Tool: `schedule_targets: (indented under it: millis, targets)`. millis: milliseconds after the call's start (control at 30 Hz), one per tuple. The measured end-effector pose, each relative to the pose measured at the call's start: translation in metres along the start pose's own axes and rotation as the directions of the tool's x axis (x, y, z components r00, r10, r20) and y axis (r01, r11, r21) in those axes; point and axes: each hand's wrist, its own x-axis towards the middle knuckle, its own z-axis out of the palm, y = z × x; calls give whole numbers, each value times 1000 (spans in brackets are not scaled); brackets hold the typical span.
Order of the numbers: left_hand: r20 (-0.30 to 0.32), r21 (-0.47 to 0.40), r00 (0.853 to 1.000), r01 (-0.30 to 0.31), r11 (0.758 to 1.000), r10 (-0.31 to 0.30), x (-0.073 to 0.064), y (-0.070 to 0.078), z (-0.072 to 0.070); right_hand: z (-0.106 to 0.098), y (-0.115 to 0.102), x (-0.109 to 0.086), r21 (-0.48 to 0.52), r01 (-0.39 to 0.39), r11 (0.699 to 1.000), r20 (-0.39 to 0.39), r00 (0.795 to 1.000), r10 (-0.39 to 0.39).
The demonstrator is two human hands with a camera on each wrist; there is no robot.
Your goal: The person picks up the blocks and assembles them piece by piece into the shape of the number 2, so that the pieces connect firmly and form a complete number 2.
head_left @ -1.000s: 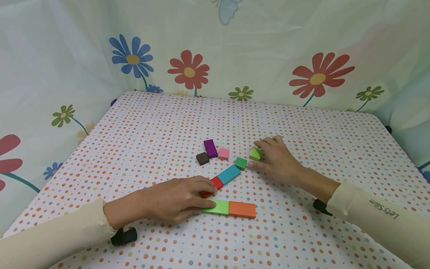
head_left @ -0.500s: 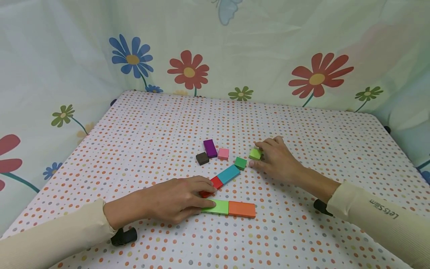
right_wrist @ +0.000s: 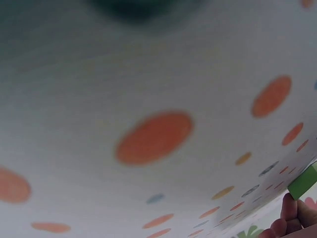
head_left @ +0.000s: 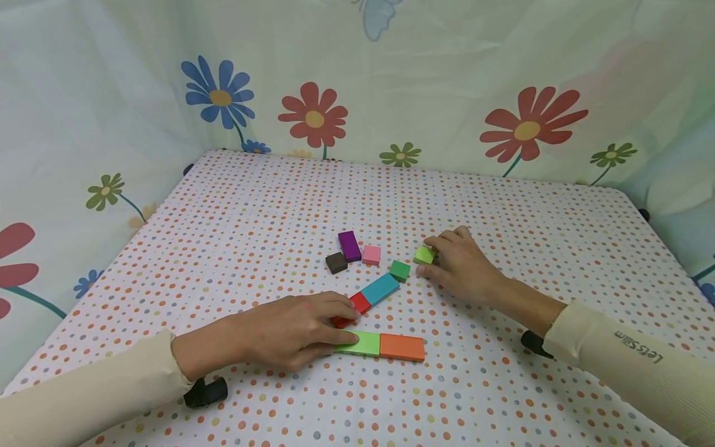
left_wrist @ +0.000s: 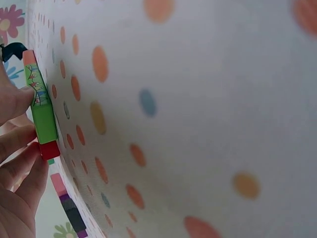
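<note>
My left hand (head_left: 296,329) lies over the near ends of two rows of toy blocks. Its thumb rests on a light green block (head_left: 365,344) joined end to end with an orange block (head_left: 402,347). The other fingers touch a red block (head_left: 360,303), which adjoins a blue block (head_left: 381,289). In the left wrist view the light green block (left_wrist: 44,119) shows a printed side. My right hand (head_left: 463,267) holds a small lime green block (head_left: 424,255) between curled fingers and thumb. A green block (head_left: 400,270) sits at the blue block's far end.
A pink block (head_left: 371,255), a purple block (head_left: 349,246) and a dark brown block (head_left: 336,263) lie close together beyond the blue block. All rest on a dotted cloth (head_left: 268,205). A flowered curtain (head_left: 436,68) rises behind the table.
My right thumb has shifted slightly away from the green block and closer to the lime green block. My left hand and the blocks show no clear movement.
</note>
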Motion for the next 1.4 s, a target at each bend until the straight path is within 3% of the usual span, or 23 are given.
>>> schedule_targets:
  millis: [1400]
  targets:
    - [-1,7,1000,-10,1000,10,0,-1,0,2,0,0,28,19,999,-47,999,-17]
